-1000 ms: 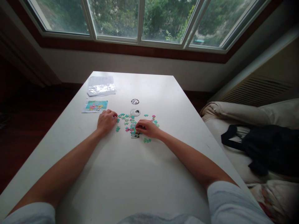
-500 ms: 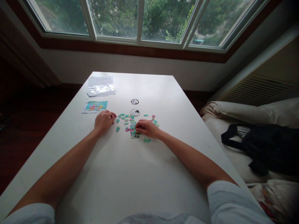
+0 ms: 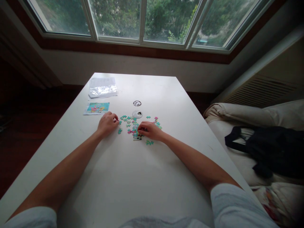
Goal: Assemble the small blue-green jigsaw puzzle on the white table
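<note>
My left hand (image 3: 107,124) is at the left edge of the loose jigsaw pieces (image 3: 128,118), thumb and fingers pinched on a small pink puzzle piece. My right hand (image 3: 150,130) bends over the right side of a small joined section of the jigsaw puzzle (image 3: 137,136). Its fingers are closed and touch that section; whatever is between the fingertips is hidden. Left of the section lies a loose green puzzle piece (image 3: 120,131), and pink pieces (image 3: 129,131) adjoin it. Several more pieces (image 3: 149,142) lie below my right hand, others (image 3: 156,122) beyond it.
A picture sheet (image 3: 97,108) with colourful cartoon figures lies on the white table (image 3: 133,177), left of the pieces. Behind it is a clear plastic bag with paper (image 3: 103,87). Two round inserts (image 3: 137,114) are set in the tabletop. A dark bag (image 3: 273,148) rests on the sofa at right.
My left hand has moved slightly right, toward the loose pieces, its fingers still pinched. My right hand stays in place over the joined section.
</note>
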A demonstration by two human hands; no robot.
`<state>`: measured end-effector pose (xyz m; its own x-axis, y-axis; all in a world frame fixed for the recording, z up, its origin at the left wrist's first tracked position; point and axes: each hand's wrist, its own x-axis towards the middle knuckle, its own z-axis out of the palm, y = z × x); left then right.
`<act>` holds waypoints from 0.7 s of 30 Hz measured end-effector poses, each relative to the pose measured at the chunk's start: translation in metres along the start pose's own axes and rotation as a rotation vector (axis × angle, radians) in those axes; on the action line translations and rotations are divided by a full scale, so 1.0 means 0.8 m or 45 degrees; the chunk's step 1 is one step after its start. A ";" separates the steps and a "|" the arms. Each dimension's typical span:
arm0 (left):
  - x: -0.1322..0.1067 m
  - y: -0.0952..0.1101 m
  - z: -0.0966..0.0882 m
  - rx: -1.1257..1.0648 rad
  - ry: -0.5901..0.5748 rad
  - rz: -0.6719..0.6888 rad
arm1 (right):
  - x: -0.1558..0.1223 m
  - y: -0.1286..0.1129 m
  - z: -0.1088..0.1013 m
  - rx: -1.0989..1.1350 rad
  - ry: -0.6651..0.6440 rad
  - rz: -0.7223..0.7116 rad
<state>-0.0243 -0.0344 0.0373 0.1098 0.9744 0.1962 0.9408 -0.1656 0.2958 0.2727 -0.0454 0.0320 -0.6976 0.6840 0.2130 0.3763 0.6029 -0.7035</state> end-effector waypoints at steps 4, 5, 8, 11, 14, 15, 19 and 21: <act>0.005 -0.006 0.004 -0.017 -0.112 -0.035 | 0.000 0.000 0.000 -0.011 0.008 0.003; 0.005 -0.007 0.004 -0.026 -0.133 -0.043 | 0.000 -0.001 0.000 -0.012 0.009 0.004; 0.006 -0.007 0.004 -0.048 -0.168 -0.055 | 0.000 -0.001 -0.001 -0.014 0.010 0.004; 0.004 -0.006 0.001 -0.056 -0.183 -0.030 | -0.001 -0.002 -0.001 -0.011 0.010 0.006; 0.001 -0.005 -0.004 -0.035 -0.143 0.040 | -0.001 -0.001 -0.001 -0.007 0.005 0.007; 0.000 -0.006 -0.005 -0.026 -0.127 0.064 | -0.001 -0.001 -0.001 -0.009 0.006 0.006; -0.005 -0.006 -0.010 0.018 -0.106 0.101 | -0.001 -0.002 -0.001 -0.015 0.005 0.004; -0.007 -0.003 -0.011 0.068 -0.085 0.111 | 0.000 -0.002 -0.001 -0.010 0.006 0.003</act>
<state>-0.0301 -0.0405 0.0433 0.2113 0.9650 0.1555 0.9423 -0.2434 0.2298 0.2727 -0.0464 0.0338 -0.6941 0.6871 0.2147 0.3826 0.6047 -0.6985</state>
